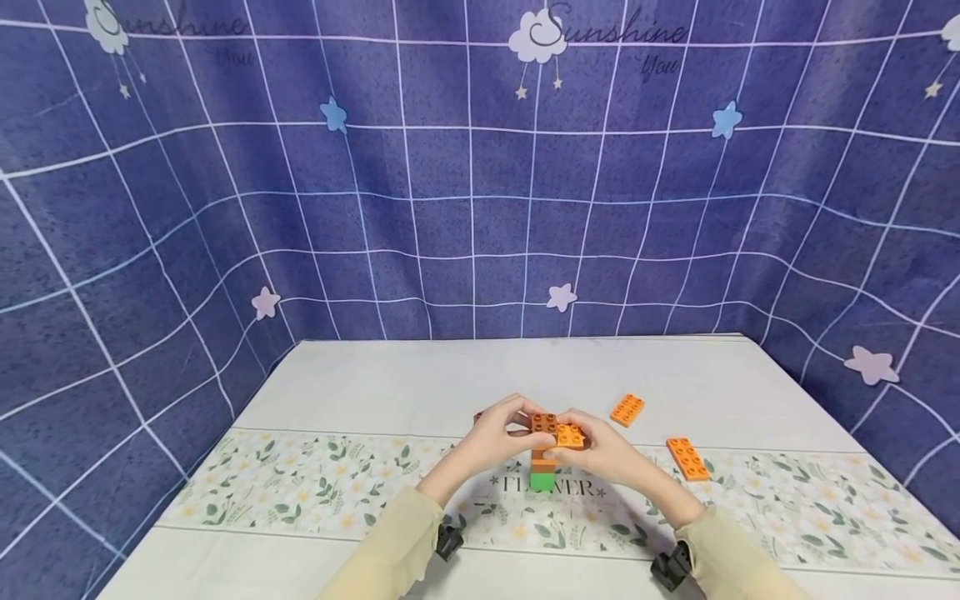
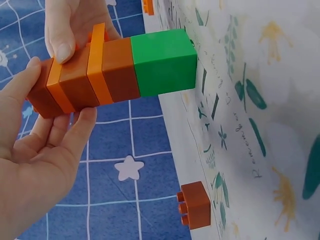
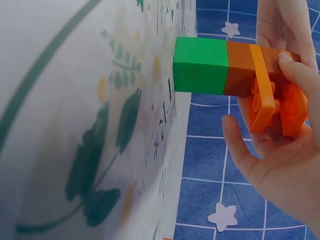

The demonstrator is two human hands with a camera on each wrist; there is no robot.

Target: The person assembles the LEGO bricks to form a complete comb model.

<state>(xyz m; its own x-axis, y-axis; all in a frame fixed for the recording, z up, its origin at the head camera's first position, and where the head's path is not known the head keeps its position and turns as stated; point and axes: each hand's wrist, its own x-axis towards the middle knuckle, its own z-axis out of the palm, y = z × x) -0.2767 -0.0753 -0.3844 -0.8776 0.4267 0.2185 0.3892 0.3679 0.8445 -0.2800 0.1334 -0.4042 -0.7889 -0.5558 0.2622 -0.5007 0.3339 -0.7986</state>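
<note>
While both of your hands close on the brick stack (image 1: 543, 457), the step in hand appears to be seating an orange plate (image 1: 569, 435) at the stack's top; the stack stands upright on the table (image 1: 420, 392), green block at the base, brown bricks and thin orange plates above it. Your left hand (image 1: 501, 435) steadies the upper bricks, thumb on one face and fingers (image 2: 70, 137) curled under the other; your right hand (image 1: 609, 454) pinches the orange plate against the top, fingers (image 3: 240, 135) wrapped beneath. Judged from this, the next move calls for aligning studs squarely, then pressing straight down while the left hand braces; a tilted press could topple the stack. Both forearms converge low over the table; a loose brown brick (image 2: 195, 204) lies near the left hand; two spare orange plates (image 1: 627, 409) lie apart on the right.
</note>
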